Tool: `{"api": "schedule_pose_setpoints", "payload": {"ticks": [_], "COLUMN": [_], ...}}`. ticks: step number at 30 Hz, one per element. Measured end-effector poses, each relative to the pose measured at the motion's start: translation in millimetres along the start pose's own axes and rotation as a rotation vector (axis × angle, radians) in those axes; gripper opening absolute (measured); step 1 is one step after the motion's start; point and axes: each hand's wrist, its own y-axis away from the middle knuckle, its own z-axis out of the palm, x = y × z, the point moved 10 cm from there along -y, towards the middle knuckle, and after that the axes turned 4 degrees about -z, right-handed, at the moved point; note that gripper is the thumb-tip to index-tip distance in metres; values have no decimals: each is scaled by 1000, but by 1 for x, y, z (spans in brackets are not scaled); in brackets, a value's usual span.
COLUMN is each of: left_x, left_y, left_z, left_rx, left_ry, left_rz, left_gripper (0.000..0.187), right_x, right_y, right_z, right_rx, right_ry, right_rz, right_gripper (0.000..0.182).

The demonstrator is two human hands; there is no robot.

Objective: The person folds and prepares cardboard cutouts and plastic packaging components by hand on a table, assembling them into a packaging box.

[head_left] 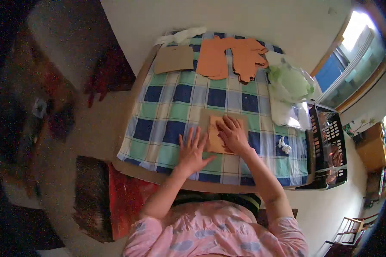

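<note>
A flat orange piece [215, 144] lies on a beige card [205, 116] near the front edge of the table. My right hand [232, 135] rests on top of the orange piece with its fingers extended and covers much of its right side. Just to the left, my left hand [193, 153] lies flat with fingers spread, mostly on the checked cloth [152, 110] and close to the piece's left edge. Neither hand grips anything that I can see.
At the back of the table lie a brown cardboard piece [174, 60] and orange cut-out shapes [213, 60]. A clear plastic bag [289, 83] with something green sits at the right, above a crumpled white scrap [284, 145]. A black crate [326, 137] stands beyond the right edge.
</note>
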Motion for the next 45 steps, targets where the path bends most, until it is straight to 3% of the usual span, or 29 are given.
{"api": "schedule_pose_setpoints", "payload": {"ticks": [4,19,22,28,31,34,37,40,45], "left_x": [3,4,7,9,4,13,-15,9,5], "left_y": [-4,-4,-5,7,8,-10,-25,-7,29], "left_z": [7,13,6,-15,-27,-41,-20,-42,-30], "left_rx": [-98,0,-32,-41,95,197,212,254,175], "left_ry": [-36,32,35,95,269,365,444,293,169], "left_rz": [-10,48,85,202,265,199,-81,202,132], "left_gripper": [83,71,67,46,30,14,12,14,27], "right_x": [0,-18,-9,-11,-12,-13,-14,-7,-3], "right_y": [3,-2,-3,-5,-4,-4,-3,-2,2], "right_z": [3,-6,1,-4,-5,-6,-2,-1,6], "right_rx": [-19,-79,-119,-71,-80,-66,-109,-85,-68], "right_ry": [16,88,-6,85,59,54,100,0,16], "right_rz": [22,9,107,106,116,95,61,111,107], "right_gripper": [45,49,51,43,43,43,56,54,44]}}
